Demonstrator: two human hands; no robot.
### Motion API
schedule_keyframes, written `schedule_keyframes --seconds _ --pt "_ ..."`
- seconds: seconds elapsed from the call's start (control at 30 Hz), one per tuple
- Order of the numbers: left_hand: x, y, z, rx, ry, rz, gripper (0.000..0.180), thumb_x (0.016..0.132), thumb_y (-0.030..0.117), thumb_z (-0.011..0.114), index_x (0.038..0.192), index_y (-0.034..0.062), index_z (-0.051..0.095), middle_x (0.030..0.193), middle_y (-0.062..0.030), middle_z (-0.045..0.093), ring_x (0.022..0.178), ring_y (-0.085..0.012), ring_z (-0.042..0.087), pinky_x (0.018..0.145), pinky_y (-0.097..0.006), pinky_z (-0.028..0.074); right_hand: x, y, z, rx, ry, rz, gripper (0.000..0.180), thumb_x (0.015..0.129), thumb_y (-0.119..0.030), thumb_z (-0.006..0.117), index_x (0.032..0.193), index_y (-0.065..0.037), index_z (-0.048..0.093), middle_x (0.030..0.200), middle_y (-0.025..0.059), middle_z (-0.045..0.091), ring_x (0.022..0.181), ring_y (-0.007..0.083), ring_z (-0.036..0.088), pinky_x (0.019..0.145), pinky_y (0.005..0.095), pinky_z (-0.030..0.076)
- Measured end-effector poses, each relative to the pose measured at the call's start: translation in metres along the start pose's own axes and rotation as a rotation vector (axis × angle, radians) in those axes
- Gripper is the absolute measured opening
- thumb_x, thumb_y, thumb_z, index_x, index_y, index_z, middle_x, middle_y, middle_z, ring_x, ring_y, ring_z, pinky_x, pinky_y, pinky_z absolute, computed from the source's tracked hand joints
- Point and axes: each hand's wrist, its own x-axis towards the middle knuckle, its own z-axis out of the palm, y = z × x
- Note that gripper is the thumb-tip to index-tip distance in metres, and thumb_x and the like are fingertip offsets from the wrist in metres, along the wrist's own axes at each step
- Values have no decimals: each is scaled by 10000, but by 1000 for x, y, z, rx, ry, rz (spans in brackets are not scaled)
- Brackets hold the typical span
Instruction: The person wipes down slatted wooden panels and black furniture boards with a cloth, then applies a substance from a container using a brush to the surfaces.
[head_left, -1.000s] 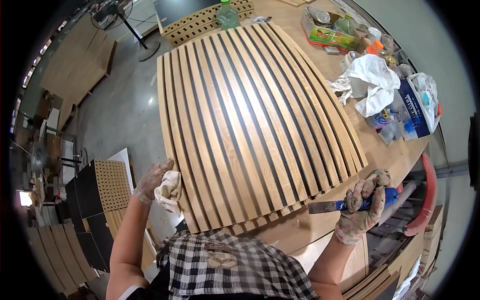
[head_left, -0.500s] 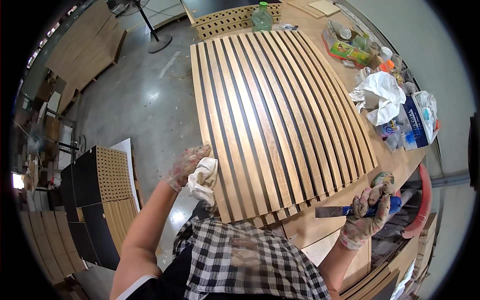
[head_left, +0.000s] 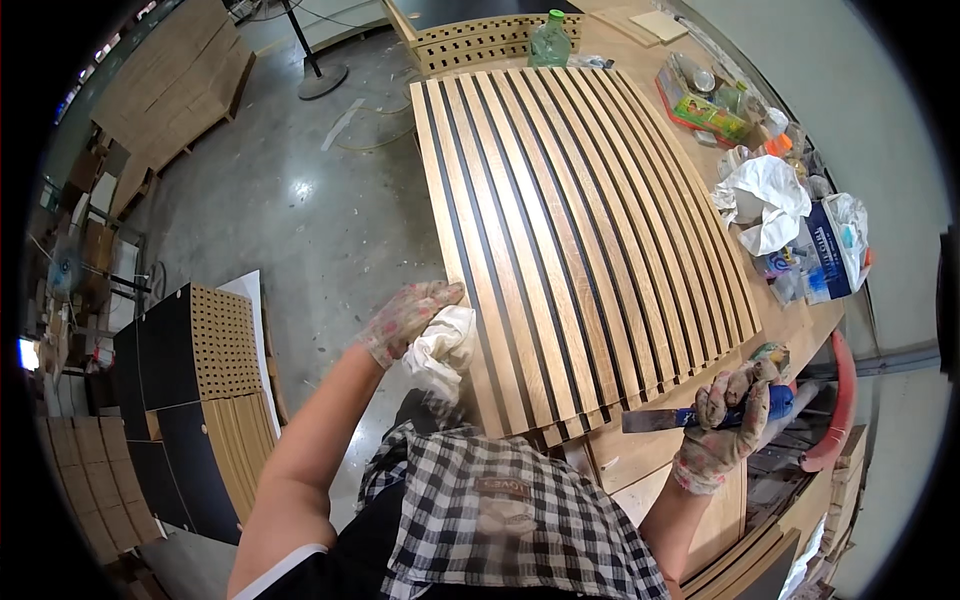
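A slatted wood panel [head_left: 590,240], light strips with dark grooves between them, lies across the bench before me. At its left edge is my left hand [head_left: 410,320] in a stained glove, closed on a crumpled white rag [head_left: 442,350]; the fingertips reach the panel's side. My right hand [head_left: 722,420], gloved and smeared too, is just off the panel's near right corner. It grips the blue handle of a putty knife [head_left: 652,421], whose flat blade points left below the panel's near edge. A small round greenish thing [head_left: 770,355] shows above the right fingers; its kind is unclear.
Beyond the panel stands a green bottle [head_left: 550,42]. Along the bench's right side are a carton of bottles [head_left: 705,105], crumpled white paper [head_left: 765,200] and a blue-white bag [head_left: 835,245]. Stacked black boards [head_left: 160,370] stand on the floor at left, near a fan stand [head_left: 320,80].
The panel and my left hand with the rag appear farther right in the view, the hand still at the panel's edge. My right hand keeps the putty knife, shifted only slightly left.
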Motion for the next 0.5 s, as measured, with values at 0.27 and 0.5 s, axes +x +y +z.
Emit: schedule_keyframes --seconds 0.27,0.5 --pt "-3 23 7 131 -15 139 299 967 324 561 930 39 643 846 -3 626 762 -74 583 673 -230 487 -14 -5 -16 -44 -154 9 316 933 -192 595 1223 -86 525 731 4 480 554 107 456 431 226 360" --pt "-14 6 16 99 -75 61 304 937 309 611 1001 15 656 886 -24 661 775 -80 596 680 -245 508 -33 -6 16 -94 19 -131 243 955 -151 551 1155 -45 462 689 6 423 469 82 387 371 204 289"
